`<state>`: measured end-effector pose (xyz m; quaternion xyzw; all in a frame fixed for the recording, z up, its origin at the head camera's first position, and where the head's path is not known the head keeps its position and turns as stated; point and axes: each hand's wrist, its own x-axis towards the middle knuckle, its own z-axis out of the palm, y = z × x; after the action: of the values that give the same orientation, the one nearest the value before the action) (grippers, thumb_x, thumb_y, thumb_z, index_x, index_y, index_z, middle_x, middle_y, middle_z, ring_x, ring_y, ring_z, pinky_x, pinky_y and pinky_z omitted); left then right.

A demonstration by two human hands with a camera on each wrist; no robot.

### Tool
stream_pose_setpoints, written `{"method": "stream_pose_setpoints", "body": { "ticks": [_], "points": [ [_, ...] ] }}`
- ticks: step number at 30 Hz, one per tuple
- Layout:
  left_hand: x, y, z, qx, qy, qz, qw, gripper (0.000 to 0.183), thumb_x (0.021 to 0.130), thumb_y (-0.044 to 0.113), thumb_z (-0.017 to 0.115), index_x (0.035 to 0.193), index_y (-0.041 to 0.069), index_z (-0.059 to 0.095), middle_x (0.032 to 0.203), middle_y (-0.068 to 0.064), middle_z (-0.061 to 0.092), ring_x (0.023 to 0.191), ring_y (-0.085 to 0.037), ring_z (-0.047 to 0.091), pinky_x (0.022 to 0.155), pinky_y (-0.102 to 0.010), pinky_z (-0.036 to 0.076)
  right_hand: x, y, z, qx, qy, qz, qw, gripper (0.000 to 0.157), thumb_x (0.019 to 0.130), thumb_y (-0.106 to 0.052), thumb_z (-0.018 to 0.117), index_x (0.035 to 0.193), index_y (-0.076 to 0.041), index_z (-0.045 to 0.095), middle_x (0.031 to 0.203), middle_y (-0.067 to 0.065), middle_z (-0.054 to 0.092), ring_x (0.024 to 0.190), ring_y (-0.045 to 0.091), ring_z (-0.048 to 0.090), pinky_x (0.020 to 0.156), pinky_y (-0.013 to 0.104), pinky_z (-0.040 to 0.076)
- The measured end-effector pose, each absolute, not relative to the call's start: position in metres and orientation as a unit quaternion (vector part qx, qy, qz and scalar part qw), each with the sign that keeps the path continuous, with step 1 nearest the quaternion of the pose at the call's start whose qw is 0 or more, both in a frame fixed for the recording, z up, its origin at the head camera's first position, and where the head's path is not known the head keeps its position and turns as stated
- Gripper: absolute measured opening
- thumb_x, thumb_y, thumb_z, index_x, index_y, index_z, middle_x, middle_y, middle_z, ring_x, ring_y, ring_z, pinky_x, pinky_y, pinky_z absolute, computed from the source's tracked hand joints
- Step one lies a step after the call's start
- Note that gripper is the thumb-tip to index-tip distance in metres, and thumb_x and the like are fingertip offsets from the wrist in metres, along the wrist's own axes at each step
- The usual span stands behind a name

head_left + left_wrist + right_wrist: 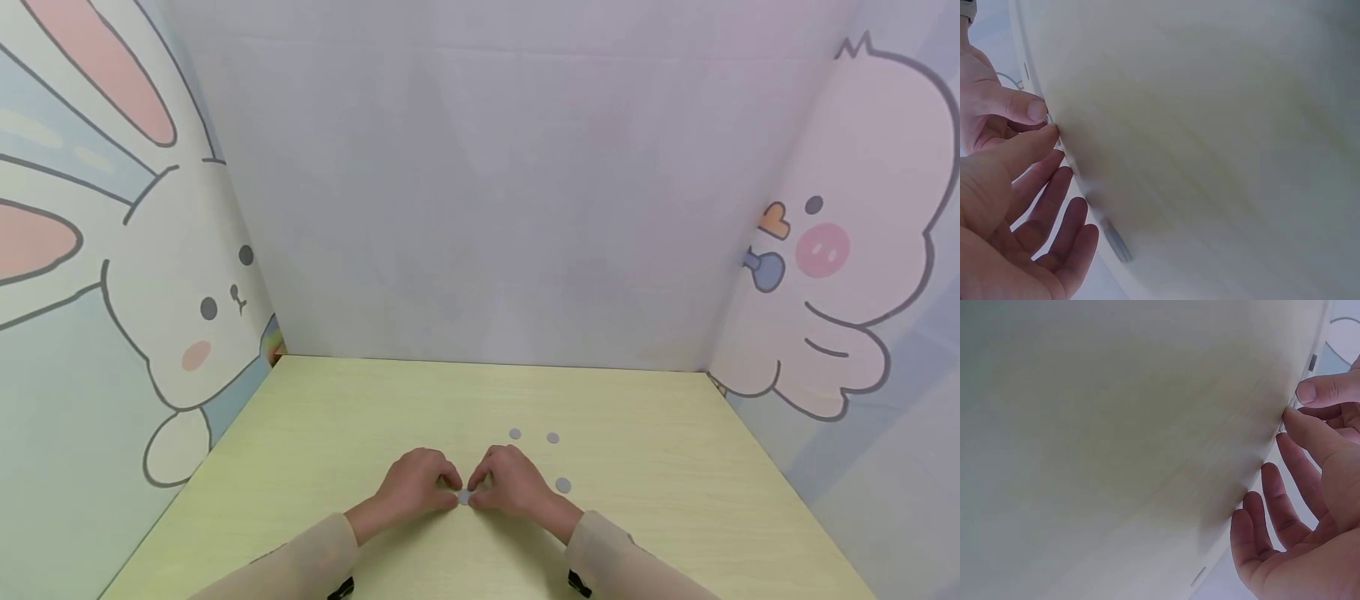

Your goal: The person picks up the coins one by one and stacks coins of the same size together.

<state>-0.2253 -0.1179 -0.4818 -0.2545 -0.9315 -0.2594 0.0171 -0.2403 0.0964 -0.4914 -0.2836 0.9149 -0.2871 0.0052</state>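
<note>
A small silver-grey coin [463, 497] sits low between my two hands near the middle of the table. My left hand [417, 483] holds its left side with the thumb and forefinger tips. On the opposite side, my right hand [512, 483] has its thumb and forefinger tips at the coin's edge, nearly meeting the left ones. Both hands have bent fingers, and their other fingertips come down at the tabletop in the wrist views. The fingertips largely hide the coin there. Another coin [563, 485] lies flat to the right of my right hand.
Two more coins, one on the left [515, 433] and one on the right [552, 437], lie flat behind the hands. The pale yellow table [337, 417] ends at a white backdrop [480, 208], with cartoon-printed cloth [825, 333] on both sides.
</note>
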Motion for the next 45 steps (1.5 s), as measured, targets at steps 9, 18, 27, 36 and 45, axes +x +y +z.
{"method": "stream_pose_setpoints", "body": {
  "ticks": [9, 18, 27, 36, 45],
  "points": [
    [-0.223, -0.115, -0.480, -0.255, -0.929, -0.267, 0.018, 0.013, 0.079, 0.016, 0.093, 0.089, 0.017, 0.085, 0.084, 0.010, 0.077, 0.083, -0.012, 0.067, 0.072, -0.030, 0.051, -0.240, 0.097, -0.491, -0.284, 0.914, -0.290, 0.006, 0.010, 0.077, -0.016, 0.095, 0.082, -0.020, 0.086, 0.085, -0.011, 0.071, 0.084, 0.007, 0.060, 0.076, 0.024, 0.049],
    [-0.225, -0.115, -0.482, -0.259, -0.925, -0.276, 0.020, 0.011, 0.079, 0.016, 0.093, 0.085, 0.019, 0.084, 0.081, 0.012, 0.076, 0.081, -0.012, 0.066, 0.068, -0.029, 0.049, -0.241, 0.096, -0.491, -0.290, 0.911, -0.292, 0.002, 0.010, 0.077, -0.014, 0.094, 0.082, -0.019, 0.086, 0.085, -0.011, 0.072, 0.083, 0.007, 0.061, 0.076, 0.023, 0.049],
    [-0.227, -0.114, -0.483, -0.249, -0.926, -0.283, 0.010, 0.010, 0.080, 0.017, 0.093, 0.082, 0.021, 0.084, 0.079, 0.012, 0.075, 0.078, -0.009, 0.066, 0.065, -0.027, 0.050, -0.239, 0.100, -0.486, -0.304, 0.916, -0.263, 0.001, 0.010, 0.078, -0.014, 0.093, 0.085, -0.017, 0.086, 0.087, -0.011, 0.074, 0.084, 0.007, 0.060, 0.076, 0.024, 0.049],
    [-0.226, -0.114, -0.483, -0.248, -0.929, -0.273, 0.017, 0.011, 0.080, 0.021, 0.094, 0.081, 0.022, 0.083, 0.081, 0.013, 0.074, 0.078, -0.008, 0.064, 0.068, -0.028, 0.049, -0.244, 0.134, -0.476, -0.291, 0.917, -0.271, -0.038, 0.010, 0.082, -0.013, 0.090, 0.091, -0.015, 0.086, 0.091, -0.010, 0.076, 0.094, 0.015, 0.068, 0.089, 0.039, 0.054],
    [-0.224, -0.115, -0.486, -0.246, -0.929, -0.275, 0.026, 0.012, 0.079, 0.021, 0.094, 0.081, 0.023, 0.083, 0.082, 0.015, 0.074, 0.078, -0.007, 0.063, 0.068, -0.027, 0.048, -0.249, 0.185, -0.466, -0.248, 0.923, -0.289, -0.061, 0.014, 0.086, -0.014, 0.088, 0.099, -0.012, 0.084, 0.098, -0.003, 0.074, 0.096, 0.029, 0.070, 0.082, 0.038, 0.054]
  ]
}}
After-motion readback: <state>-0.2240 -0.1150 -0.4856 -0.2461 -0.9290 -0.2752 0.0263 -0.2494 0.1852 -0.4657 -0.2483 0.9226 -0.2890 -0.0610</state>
